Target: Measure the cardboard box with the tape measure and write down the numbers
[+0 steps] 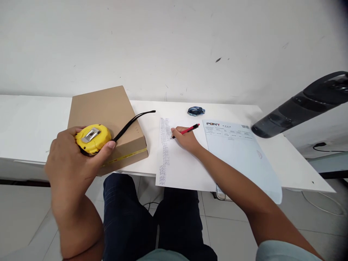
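Note:
My left hand (73,159) is closed around a yellow tape measure (94,139) with a metal clip and a black wrist strap (133,121). Beneath it stands a closed brown cardboard box (100,105), and a strip of yellow tape (127,156) runs along its front side. In my right hand (186,139) is a red and black pen (191,128), its tip down at a white sheet of paper (187,170). Dense small handwriting fills a column along the sheet's left edge. The lower edge of the sheet hangs slightly past the table front.
A printed sheet headed PONY (231,152) lies right of the writing paper, partly under my right forearm. Behind is a small dark blue shiny object (196,111). A dark cylindrical appliance (293,105) leans in from the right over the white table (296,156). A white wall (163,47) rises behind.

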The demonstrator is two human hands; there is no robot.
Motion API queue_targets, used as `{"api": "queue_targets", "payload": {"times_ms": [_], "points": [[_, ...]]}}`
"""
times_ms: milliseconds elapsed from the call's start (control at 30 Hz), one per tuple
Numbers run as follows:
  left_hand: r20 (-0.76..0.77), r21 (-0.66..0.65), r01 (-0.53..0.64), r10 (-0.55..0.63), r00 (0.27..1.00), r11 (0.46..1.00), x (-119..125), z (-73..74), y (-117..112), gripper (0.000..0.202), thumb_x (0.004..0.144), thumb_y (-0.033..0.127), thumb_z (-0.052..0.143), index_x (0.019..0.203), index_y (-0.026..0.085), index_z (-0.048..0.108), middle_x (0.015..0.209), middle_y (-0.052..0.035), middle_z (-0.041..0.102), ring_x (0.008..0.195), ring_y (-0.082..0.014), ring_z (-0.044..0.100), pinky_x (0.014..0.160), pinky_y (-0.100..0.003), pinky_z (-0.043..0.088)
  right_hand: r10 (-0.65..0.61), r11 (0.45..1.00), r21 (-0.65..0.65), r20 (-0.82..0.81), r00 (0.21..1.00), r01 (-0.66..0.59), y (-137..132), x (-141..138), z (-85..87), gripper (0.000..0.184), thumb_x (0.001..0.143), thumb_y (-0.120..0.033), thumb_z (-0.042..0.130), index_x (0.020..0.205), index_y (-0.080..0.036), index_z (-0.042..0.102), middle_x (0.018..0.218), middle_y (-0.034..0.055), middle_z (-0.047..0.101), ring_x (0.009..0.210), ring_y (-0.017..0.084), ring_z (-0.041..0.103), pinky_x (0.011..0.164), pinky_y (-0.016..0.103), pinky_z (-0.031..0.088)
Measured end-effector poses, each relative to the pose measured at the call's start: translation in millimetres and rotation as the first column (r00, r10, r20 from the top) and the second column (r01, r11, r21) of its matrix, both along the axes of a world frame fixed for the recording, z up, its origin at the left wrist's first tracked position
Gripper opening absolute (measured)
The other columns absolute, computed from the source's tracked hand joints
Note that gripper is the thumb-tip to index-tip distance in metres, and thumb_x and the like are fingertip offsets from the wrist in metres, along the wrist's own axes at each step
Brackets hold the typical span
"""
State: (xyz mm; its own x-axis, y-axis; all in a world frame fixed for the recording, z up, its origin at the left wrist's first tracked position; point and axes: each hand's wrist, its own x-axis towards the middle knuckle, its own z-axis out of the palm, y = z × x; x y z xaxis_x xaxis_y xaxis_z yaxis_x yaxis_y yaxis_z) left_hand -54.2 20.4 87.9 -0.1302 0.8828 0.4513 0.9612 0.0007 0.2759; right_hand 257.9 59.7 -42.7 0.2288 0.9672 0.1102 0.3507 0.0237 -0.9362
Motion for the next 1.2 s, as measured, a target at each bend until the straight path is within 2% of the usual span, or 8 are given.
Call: {"api": "queue_targets", "payload": {"times_ms": [433, 700, 833, 967, 1033, 1067, 1133, 1200], "points": [[-0.004, 0.016, -0.006, 0.006, 1.000, 1.000, -3.5, -3.3, 1.1, 0.069, 0.071, 0.076, 0.067, 0.119, 0.027, 0.060, 0.116, -0.0089, 0.070, 0.108, -0.0398, 0.065, 0.073, -0.047, 0.051, -0.042, 0.999, -0.017, -0.002, 0.999, 0.042, -1.3, -2.4, 2.6, 0.036, 0.083, -0.043, 0.053, 0.054, -0.023, 0.048, 0.059, -0.0008, 0.056, 0.066, 0.017, 0.053, 0.067, 0.032, 0.041], [0.037, 0.008, 0.040, -0.040, 0.999, 0.999, -4.8, -1.2, -0.5, 0.060, 0.075, 0.070, 0.069, 0.115, 0.027, 0.057, 0.115, -0.0119, 0.067, 0.108, -0.0417, 0.064, 0.074, -0.051, 0.052, -0.056, 0.998, 0.005, 0.039, 0.998, 0.056, -1.0, -4.5, 0.6, 0.038, 0.083, -0.048, 0.053, 0.054, -0.024, 0.046, 0.058, -0.0012, 0.052, 0.064, 0.017, 0.049, 0.066, 0.032, 0.039], [0.056, -0.045, 0.027, -0.024, 0.998, 0.999, -4.6, 1.9, -4.6, 0.063, 0.075, 0.071, 0.067, 0.115, 0.024, 0.055, 0.114, -0.0129, 0.066, 0.107, -0.0408, 0.064, 0.078, -0.052, 0.052, -0.081, 0.996, 0.047, 0.074, 0.994, 0.078, -4.4, -6.6, 2.4, 0.039, 0.087, -0.051, 0.052, 0.059, -0.023, 0.054, 0.061, 0.0006, 0.056, 0.067, 0.019, 0.053, 0.067, 0.033, 0.040], [0.058, -0.055, 0.048, -0.045, 0.997, 0.997, -8.1, 0.3, -7.1, 0.068, 0.077, 0.073, 0.063, 0.119, 0.021, 0.054, 0.111, -0.0119, 0.066, 0.105, -0.0377, 0.064, 0.082, -0.049, 0.051, -0.024, 0.998, 0.058, 0.156, 0.988, 0.015, -9.2, -4.8, 2.6, 0.038, 0.090, -0.056, 0.057, 0.074, -0.023, 0.067, 0.080, 0.0040, 0.070, 0.079, 0.022, 0.062, 0.072, 0.033, 0.045], [0.039, -0.026, 0.088, -0.087, 0.995, 0.996, -11.3, -2.3, -7.2, 0.069, 0.078, 0.074, 0.062, 0.120, 0.020, 0.054, 0.112, -0.0111, 0.067, 0.106, -0.0361, 0.063, 0.086, -0.047, 0.051, 0.044, 0.995, 0.069, 0.298, 0.954, -0.067, -9.9, -0.7, -0.1, 0.037, 0.093, -0.054, 0.055, 0.079, -0.023, 0.069, 0.087, 0.0050, 0.072, 0.085, 0.023, 0.065, 0.076, 0.032, 0.047], [0.024, -0.008, 0.114, -0.113, 0.993, 0.993, -12.9, -3.8, -7.1, 0.069, 0.079, 0.074, 0.061, 0.120, 0.020, 0.054, 0.113, -0.0107, 0.067, 0.107, -0.0354, 0.063, 0.087, -0.047, 0.050, 0.061, 0.991, 0.081, 0.406, 0.912, -0.102, -9.7, 2.0, -1.8, 0.036, 0.096, -0.052, 0.052, 0.084, -0.023, 0.070, 0.091, 0.0057, 0.071, 0.087, 0.022, 0.066, 0.077, 0.032, 0.048], [-0.008, 0.015, 0.160, -0.160, 0.987, 0.987, -15.7, -6.4, -7.2, 0.067, 0.080, 0.075, 0.061, 0.119, 0.021, 0.055, 0.114, -0.0103, 0.067, 0.106, -0.0341, 0.063, 0.089, -0.045, 0.049, 0.052, 0.987, 0.090, 0.615, 0.787, -0.136, -8.7, 7.1, -5.0, 0.031, 0.100, -0.040, 0.045, 0.102, -0.021, 0.070, 0.103, 0.0077, 0.068, 0.087, 0.021, 0.066, 0.078, 0.031, 0.048], [-0.035, 0.017, 0.187, -0.186, 0.982, 0.982, -17.7, -7.9, -7.7, 0.066, 0.081, 0.075, 0.061, 0.118, 0.020, 0.057, 0.114, -0.0111, 0.067, 0.105, -0.0337, 0.063, 0.089, -0.044, 0.048, 0.057, 0.991, 0.041, 0.743, 0.667, -0.131, -7.3, 9.8, -6.5, 0.033, 0.097, -0.022, 0.043, 0.123, -0.019, 0.063, 0.115, 0.0100, 0.064, 0.085, 0.020, 0.065, 0.074, 0.031, 0.047]]}}
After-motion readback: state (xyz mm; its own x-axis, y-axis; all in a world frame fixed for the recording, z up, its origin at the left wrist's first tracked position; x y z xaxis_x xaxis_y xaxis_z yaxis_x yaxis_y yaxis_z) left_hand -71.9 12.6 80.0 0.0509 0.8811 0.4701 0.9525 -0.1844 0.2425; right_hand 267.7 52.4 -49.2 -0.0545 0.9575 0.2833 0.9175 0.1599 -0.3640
